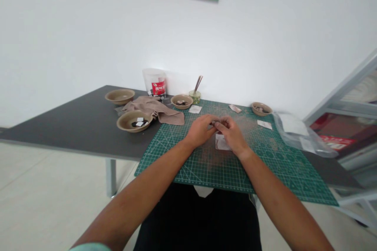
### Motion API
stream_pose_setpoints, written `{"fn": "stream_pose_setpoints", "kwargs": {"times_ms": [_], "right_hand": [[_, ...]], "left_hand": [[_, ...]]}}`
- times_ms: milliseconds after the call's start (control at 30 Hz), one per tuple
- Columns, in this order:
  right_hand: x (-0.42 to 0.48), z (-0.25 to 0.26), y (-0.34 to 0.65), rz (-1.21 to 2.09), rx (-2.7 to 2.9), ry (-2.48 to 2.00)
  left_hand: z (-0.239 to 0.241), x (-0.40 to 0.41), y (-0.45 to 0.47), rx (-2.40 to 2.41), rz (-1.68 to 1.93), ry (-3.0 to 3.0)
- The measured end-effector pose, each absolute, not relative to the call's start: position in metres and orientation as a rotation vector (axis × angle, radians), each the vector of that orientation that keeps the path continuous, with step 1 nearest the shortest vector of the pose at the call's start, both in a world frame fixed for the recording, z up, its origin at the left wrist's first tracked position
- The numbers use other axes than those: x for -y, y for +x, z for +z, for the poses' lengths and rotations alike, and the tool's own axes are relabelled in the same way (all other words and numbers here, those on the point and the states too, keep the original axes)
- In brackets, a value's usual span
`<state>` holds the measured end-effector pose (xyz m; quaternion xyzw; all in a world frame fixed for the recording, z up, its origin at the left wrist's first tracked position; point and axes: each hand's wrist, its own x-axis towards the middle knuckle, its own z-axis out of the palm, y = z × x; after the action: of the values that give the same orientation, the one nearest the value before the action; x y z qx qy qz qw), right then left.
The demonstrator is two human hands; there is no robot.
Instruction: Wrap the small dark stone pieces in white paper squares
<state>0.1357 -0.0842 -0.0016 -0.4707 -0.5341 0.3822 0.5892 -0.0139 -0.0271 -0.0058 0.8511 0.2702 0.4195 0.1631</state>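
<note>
Both of my hands meet over the middle of the green cutting mat point(188, 164). My left hand point(201, 129) and my right hand point(231, 131) have their fingers pinched together around a small dark object I cannot make out. A small white packet point(220, 143) lies on the mat just under my right hand.
The dark table point(73, 125) carries a tan bowl with dark and white pieces point(134, 120), an empty bowl point(119, 96), two more small bowls point(182, 101) point(261, 108), a beige cloth point(153, 110), a white tub point(154, 82), a cup of sticks point(194, 95), small packets point(264, 124) and a clear plastic bag point(300, 133).
</note>
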Motion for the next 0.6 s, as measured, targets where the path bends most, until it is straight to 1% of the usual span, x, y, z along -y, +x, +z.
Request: {"fn": "stream_pose_setpoints", "kwargs": {"times_ms": [333, 600], "right_hand": [[0.084, -0.007, 0.141, 0.809, 1.275, -1.104], [0.084, -0.011, 0.148, 0.907, 1.221, -0.994]], "left_hand": [[-0.004, 0.03, -0.011, -0.806, 1.179, 2.649], [-0.006, 0.033, -0.012, -0.802, 1.213, 2.719]]}}
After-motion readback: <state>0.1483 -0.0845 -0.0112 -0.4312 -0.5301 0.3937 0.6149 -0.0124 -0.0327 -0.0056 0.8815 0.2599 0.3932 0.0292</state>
